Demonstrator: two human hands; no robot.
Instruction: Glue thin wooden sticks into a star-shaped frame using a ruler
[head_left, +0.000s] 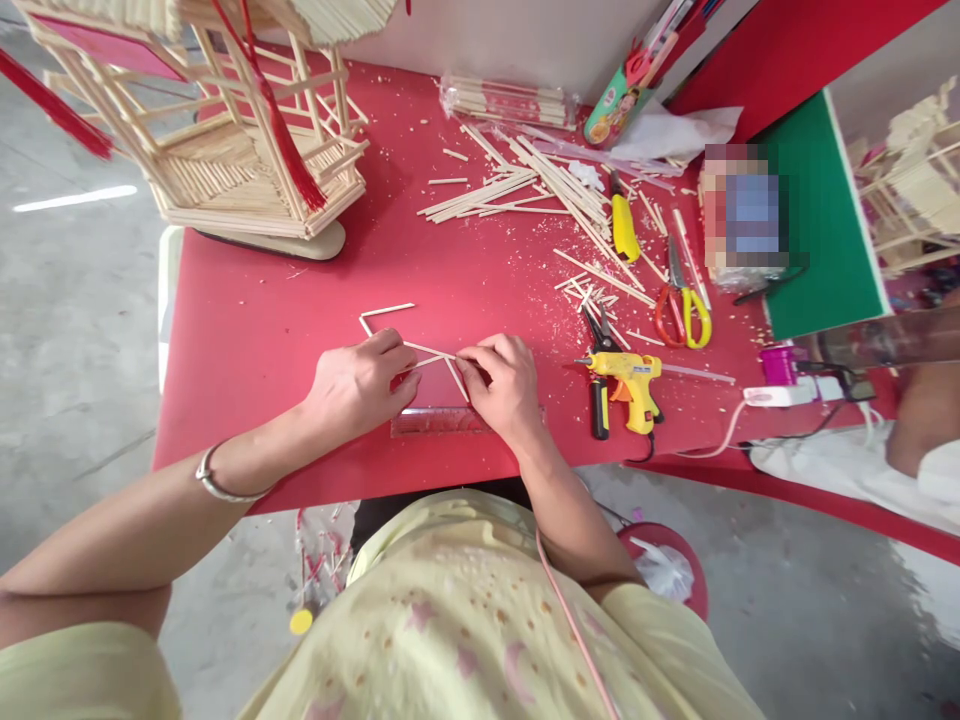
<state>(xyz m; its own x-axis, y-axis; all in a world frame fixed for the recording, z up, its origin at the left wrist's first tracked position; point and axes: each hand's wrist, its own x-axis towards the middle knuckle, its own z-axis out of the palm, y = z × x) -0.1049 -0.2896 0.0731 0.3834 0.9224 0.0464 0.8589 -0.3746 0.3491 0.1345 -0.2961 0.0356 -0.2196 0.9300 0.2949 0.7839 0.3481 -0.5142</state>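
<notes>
Pale yellow shirt (465, 610) occupies 6 o'clock, nearest the camera. Clock positions are taken from the thin angled sticks (431, 351), located centrally over the red table (247, 370). Left hand (360, 382), 9 o'clock: thumb and forefinger pinched narrowly on the sticks. Right hand (504, 388), 4 o'clock: thumb and fingers pinching a meeting point of the sticks. Ruler (435, 423): 6 o'clock, partly covered. Glue gun (637, 375): 3 o'clock. Loose sticks (480, 193): 1 o'clock. Pavilion model (247, 222): 10 o'clock.
</notes>
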